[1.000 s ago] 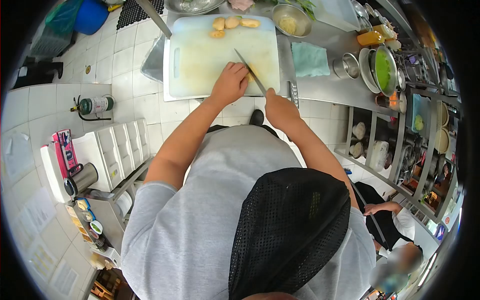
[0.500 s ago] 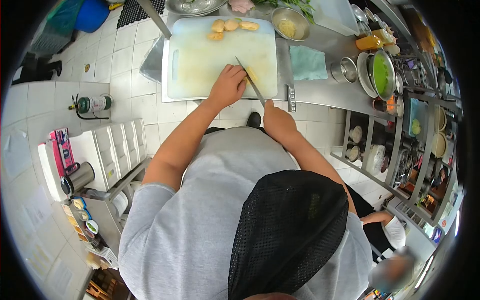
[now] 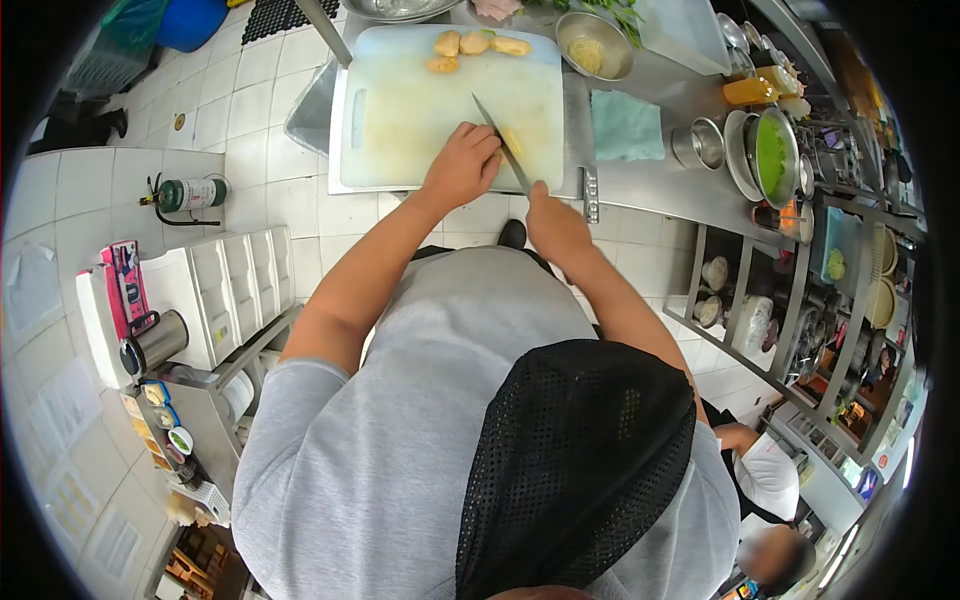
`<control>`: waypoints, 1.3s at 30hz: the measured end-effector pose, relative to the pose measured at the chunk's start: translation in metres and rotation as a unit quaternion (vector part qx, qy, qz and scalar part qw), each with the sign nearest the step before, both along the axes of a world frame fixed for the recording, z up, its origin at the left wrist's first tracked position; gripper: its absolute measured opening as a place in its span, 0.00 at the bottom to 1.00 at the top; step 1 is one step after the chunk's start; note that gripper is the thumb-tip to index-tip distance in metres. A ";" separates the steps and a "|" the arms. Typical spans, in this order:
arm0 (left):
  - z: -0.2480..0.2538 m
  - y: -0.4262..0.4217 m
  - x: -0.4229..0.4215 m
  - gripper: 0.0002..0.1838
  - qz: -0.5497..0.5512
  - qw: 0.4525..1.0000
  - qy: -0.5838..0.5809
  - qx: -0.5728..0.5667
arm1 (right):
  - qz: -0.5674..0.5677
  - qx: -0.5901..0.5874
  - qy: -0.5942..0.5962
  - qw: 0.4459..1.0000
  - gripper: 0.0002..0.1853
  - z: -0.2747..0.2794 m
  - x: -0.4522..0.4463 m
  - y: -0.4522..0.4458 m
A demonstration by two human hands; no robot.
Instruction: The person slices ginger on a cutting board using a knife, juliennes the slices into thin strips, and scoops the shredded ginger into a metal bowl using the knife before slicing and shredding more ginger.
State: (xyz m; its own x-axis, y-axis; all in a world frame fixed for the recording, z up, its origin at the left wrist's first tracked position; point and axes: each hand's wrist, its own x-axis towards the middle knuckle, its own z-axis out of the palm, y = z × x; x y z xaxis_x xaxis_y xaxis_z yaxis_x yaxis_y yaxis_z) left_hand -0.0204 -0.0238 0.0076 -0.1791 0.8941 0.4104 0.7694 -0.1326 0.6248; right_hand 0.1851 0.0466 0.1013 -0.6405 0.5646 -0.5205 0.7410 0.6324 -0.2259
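Note:
My right hand (image 3: 556, 228) is closed round the handle of a long knife (image 3: 500, 139), whose blade points up and left over the white cutting board (image 3: 400, 120). Thin yellow cut pieces (image 3: 513, 141) lie just right of the blade. Curled fingers of my left hand (image 3: 464, 164) rest on the board against the blade's left side; what they hold is mostly hidden beneath them. Several peeled yellowish pieces (image 3: 474, 43) lie near the board's far edge. A metal bowl (image 3: 594, 46) with pale yellow shreds stands beyond the board's right corner.
Right of the board lie a green cloth (image 3: 627, 125) and a perforated metal handle (image 3: 591, 195). Farther right stand a steel container (image 3: 698, 144) and a bowl of green contents (image 3: 771, 157). A co-worker (image 3: 765, 475) is at lower right, behind me.
The knife has tilted and shifted slightly against my left fingers. The co-worker at lower right has moved and turned. The whole view has shifted a little.

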 end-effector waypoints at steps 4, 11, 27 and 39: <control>0.003 0.001 0.001 0.13 0.009 1.000 -0.002 -0.006 | 0.011 -0.012 -0.020 1.000 0.12 0.028 0.000 0.003; 0.002 0.000 -0.001 0.13 -0.003 1.000 -0.002 -0.009 | -0.012 -0.014 0.023 1.000 0.14 -0.001 0.003 0.005; 0.003 0.005 0.002 0.09 0.007 1.000 -0.003 0.021 | -0.003 -0.036 -0.013 0.999 0.12 0.008 0.018 -0.003; 0.001 0.004 0.002 0.07 0.017 0.999 0.005 0.038 | -0.016 -0.010 0.023 1.000 0.12 -0.012 0.019 -0.008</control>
